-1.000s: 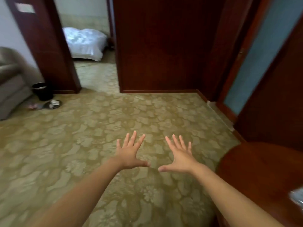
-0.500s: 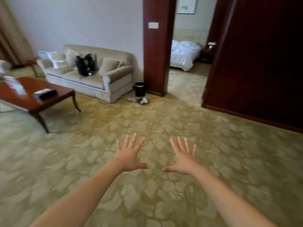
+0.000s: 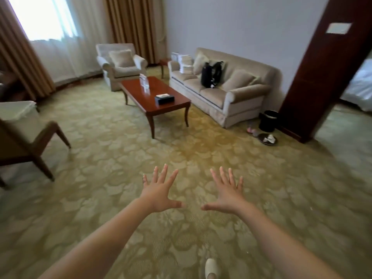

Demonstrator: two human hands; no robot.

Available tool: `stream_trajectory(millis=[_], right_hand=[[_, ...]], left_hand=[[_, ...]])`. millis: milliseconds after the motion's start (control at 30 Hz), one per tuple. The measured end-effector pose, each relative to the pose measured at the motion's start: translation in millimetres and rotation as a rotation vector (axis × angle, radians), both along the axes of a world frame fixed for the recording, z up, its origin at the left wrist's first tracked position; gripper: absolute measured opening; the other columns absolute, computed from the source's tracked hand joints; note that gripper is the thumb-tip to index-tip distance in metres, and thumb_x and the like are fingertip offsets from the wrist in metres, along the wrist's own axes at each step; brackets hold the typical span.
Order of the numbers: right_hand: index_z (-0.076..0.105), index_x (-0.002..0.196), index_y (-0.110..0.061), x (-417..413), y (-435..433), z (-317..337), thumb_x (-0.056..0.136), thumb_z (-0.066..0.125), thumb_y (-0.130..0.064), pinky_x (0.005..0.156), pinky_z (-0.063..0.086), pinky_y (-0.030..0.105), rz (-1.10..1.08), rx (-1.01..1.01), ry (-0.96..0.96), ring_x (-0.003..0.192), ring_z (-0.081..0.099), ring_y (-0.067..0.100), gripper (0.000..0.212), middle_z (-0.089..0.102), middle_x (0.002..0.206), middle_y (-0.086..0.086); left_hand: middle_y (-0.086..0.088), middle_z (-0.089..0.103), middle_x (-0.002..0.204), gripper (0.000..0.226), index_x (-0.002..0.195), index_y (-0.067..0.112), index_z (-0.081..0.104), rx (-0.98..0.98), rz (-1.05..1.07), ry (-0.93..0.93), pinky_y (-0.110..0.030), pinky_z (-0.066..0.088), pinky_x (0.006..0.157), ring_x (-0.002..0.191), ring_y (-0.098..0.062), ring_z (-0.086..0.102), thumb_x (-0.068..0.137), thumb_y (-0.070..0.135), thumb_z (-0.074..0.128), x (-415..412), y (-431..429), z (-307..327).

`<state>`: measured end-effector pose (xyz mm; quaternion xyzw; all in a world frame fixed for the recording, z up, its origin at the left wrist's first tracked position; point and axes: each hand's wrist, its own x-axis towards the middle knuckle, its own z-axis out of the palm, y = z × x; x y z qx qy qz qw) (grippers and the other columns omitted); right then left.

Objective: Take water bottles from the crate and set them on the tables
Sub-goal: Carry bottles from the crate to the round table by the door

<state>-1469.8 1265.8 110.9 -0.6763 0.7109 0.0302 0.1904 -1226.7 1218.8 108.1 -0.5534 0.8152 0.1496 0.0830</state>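
Your left hand (image 3: 159,195) and right hand (image 3: 226,195): fingers spread wide, holding nothing, out over the carpet. Water bottles (image 3: 144,81) stand upright at the far end of the bench (image 3: 174,106), well ahead and to your left, so the left hand is on the nearer side. Crate not in view.

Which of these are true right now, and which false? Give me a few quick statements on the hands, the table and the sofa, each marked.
1. The left hand and the right hand are both open and hold nothing. True.
2. Water bottles stand on the coffee table. True.
3. The tissue box sits on the sofa. False: it sits on the coffee table.
4. The black bag lies on the carpet. False: it is on the sofa seat.
5. A black bin stands on the floor by the sofa's end. True.
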Motion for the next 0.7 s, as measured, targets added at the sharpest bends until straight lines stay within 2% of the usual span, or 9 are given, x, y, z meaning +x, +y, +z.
stream_trajectory(millis=[433,700], right_hand=[[-0.022,0.154,-0.034,26,-281,19,0.067,0.065,-0.079,0.113,-0.022,0.063,0.376,-0.05,0.004,0.142,-0.04,0.031,0.131,-0.033,0.16,0.005],[-0.022,0.153,-0.036,95,-407,9,0.067,0.066,-0.077,0.111,-0.024,0.063,0.578,-0.026,-0.009,0.139,-0.042,0.03,0.13,-0.035,0.159,0.005]], left_hand=[[0.0,-0.037,0.157,0.115,0.148,0.043,-0.026,-0.02,0.446,0.008,-0.064,-0.015,0.114,0.145,-0.032,-0.031,0.072,0.084,0.051,19,-184,18],[0.0,-0.038,0.156,0.116,0.146,0.044,-0.029,0.026,0.654,-0.017,-0.063,-0.017,0.113,0.144,-0.031,-0.033,0.071,0.086,0.049,69,-260,6]])
